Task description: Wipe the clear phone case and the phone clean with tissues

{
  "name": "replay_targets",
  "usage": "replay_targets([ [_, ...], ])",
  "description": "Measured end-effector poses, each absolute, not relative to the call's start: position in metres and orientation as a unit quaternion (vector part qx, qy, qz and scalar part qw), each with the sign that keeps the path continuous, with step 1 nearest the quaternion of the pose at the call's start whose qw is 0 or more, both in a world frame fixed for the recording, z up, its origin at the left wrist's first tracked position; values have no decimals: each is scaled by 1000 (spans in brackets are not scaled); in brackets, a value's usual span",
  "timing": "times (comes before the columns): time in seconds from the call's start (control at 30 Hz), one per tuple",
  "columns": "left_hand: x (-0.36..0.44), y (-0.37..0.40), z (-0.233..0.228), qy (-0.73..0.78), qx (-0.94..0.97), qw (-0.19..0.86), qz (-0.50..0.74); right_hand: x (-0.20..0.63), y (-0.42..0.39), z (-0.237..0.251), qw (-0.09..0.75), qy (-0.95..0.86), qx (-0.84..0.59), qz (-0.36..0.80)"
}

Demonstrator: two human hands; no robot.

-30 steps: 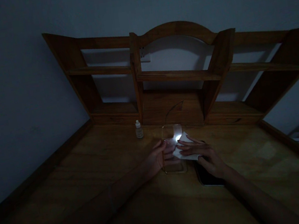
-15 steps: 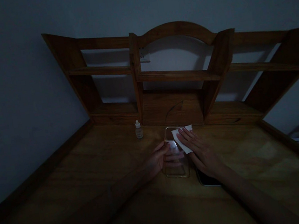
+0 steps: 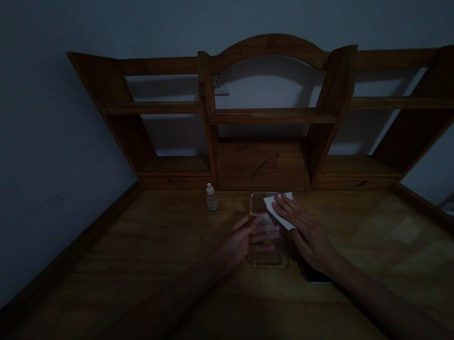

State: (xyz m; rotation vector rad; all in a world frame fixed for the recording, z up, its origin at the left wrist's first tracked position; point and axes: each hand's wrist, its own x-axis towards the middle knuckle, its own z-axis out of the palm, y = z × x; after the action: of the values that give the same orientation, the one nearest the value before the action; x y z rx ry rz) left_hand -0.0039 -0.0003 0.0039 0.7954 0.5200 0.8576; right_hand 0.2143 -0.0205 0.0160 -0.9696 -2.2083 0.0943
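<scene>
A clear phone case (image 3: 269, 257) with a yellowish rim is gripped by my left hand (image 3: 243, 241), its thumb on the near face and the fingers showing through from behind. My right hand (image 3: 305, 232) presses a folded white tissue (image 3: 275, 211) against the upper right of the case, fingers laid over it. Under my right wrist a dark phone (image 3: 315, 274) lies on the desk, partly hidden. A small dropper bottle (image 3: 211, 199) with a white cap stands upright to the left of the case.
The wooden desk (image 3: 157, 247) carries a shelf unit (image 3: 273, 113) along its back, against the wall. A thin dark cable (image 3: 264, 166) shows in the middle compartment. A wall socket (image 3: 219, 84) sits behind the shelf. Raised edges line both sides of the desk.
The right hand and tissue have shifted slightly to the right on the case. My left hand keeps its hold, and the bottle stays in place.
</scene>
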Motion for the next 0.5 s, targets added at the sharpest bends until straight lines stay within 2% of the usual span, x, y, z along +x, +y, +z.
replay_targets([
  [0.5, -4, -4, 11, 249, 372, 797, 405, 217, -19, 15, 359, -843, -391, 83],
])
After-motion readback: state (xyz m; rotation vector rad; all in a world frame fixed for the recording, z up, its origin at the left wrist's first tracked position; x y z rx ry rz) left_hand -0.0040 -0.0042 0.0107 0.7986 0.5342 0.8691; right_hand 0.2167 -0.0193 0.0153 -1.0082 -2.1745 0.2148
